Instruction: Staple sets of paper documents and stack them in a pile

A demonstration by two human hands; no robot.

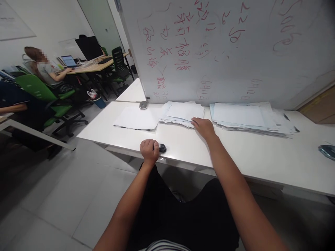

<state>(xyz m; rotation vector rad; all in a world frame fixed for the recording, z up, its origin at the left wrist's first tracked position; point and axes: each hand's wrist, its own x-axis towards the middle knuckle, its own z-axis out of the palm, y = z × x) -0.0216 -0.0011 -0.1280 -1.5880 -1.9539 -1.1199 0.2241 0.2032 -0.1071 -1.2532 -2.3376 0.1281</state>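
My left hand point(149, 150) is closed in a loose fist at the front edge of the white desk point(183, 144). From its right side sticks out a small black object with a rounded end point(162, 148); the rest is hidden under the fingers. At the right front corner of the middle paper stack point(184, 111), the fingers of my right hand point(203, 127) are curled on the sheets' edge. Left of that stack lies a flatter set of white sheets point(137, 118), with a grey rounded device point(143, 105) at its back edge.
A wider, uneven paper stack point(240, 116) lies to the right. A whiteboard point(167, 69) with red writing stands behind the desk. A dark shiny object point(327, 151) lies at the far right. Two people, green chairs point(36, 90) and a blue bin point(98, 101) are at left.
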